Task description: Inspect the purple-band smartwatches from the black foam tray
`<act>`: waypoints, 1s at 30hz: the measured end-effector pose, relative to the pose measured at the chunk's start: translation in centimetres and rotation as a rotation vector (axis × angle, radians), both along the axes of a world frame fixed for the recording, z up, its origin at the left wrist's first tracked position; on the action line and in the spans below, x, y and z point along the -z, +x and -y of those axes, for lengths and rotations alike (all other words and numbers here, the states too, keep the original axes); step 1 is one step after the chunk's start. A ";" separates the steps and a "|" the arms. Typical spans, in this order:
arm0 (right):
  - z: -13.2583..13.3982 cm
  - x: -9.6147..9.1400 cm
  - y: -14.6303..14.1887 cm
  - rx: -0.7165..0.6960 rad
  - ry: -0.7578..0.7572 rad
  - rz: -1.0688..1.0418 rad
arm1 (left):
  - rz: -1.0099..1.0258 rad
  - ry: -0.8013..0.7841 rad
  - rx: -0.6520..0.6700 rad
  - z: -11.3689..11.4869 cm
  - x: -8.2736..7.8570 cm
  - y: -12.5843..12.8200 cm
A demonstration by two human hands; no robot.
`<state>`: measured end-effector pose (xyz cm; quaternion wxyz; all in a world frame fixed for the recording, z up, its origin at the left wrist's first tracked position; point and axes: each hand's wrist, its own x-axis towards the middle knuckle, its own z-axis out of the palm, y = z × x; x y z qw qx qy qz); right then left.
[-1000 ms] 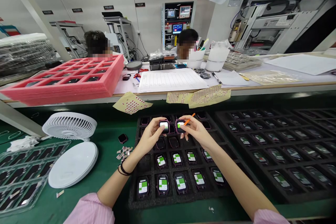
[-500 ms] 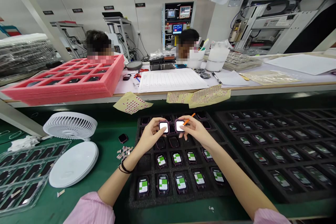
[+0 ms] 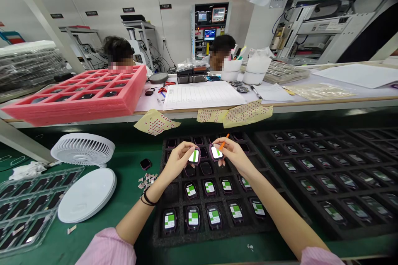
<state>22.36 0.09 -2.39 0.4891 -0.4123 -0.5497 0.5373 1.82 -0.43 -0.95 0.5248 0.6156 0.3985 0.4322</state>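
Between the thumb and fingers of my left hand (image 3: 178, 160) is a smartwatch body (image 3: 195, 156) without a strap, its lit screen white with green. My right hand (image 3: 234, 155) grips a second smartwatch body (image 3: 217, 152), also lit white and green, together with a thin orange stick (image 3: 224, 141). Both watches are held apart, above a black foam tray (image 3: 169, 238). In the tray's nearer rows lie several watches with green and white screens, such as one watch (image 3: 193, 216); the farther rows hold dark-screened ones.
Another black tray (image 3: 314, 225) of watches lies at right. On the left stand a white fan (image 3: 87, 194) and a clear tray (image 3: 46, 232) of dark screens. A loose watch (image 3: 145, 163) lies near small tabs (image 3: 147, 181). A pink foam tray (image 3: 124, 105) overhangs the shelf; two people sit beyond.
Both watch screens have gone from plain white to white with green. The watches have tilted and shifted slightly, the right one a little to the right.
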 end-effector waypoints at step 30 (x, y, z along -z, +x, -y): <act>-0.3 0.4 0.2 0.016 -0.011 0.013 | -0.018 -0.048 -0.009 -0.4 0.6 -0.2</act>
